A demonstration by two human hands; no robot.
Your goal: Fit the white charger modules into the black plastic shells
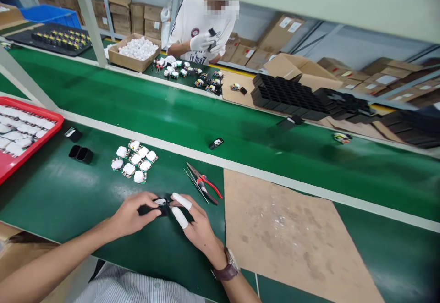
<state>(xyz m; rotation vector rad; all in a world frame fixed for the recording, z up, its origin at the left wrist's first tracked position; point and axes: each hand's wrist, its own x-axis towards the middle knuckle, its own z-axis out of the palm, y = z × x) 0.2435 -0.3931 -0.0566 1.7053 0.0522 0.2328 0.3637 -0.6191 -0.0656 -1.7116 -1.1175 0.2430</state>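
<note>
My left hand [135, 213] grips a small black plastic case [164, 208] between thumb and fingers, low over the green bench. A white-topped part shows in the case's open top. At the case's right end are the fingertips of my right hand [194, 223], bent in close against it; white finger cots cover two of its fingers. Just beyond my hands lies a group of small circuit boards with white tops [135, 158]. Red-handled pliers [206, 184] and metal tweezers [195, 185] rest to the right of that group.
Black cases [81, 154] stand at left beside a red tray [51, 131] of white-topped boards. Brown cardboard [282, 229] covers the bench at right. Across a green conveyor belt [165, 106] carrying another case [216, 143], a gloved co-worker [202, 32] holds a dark part.
</note>
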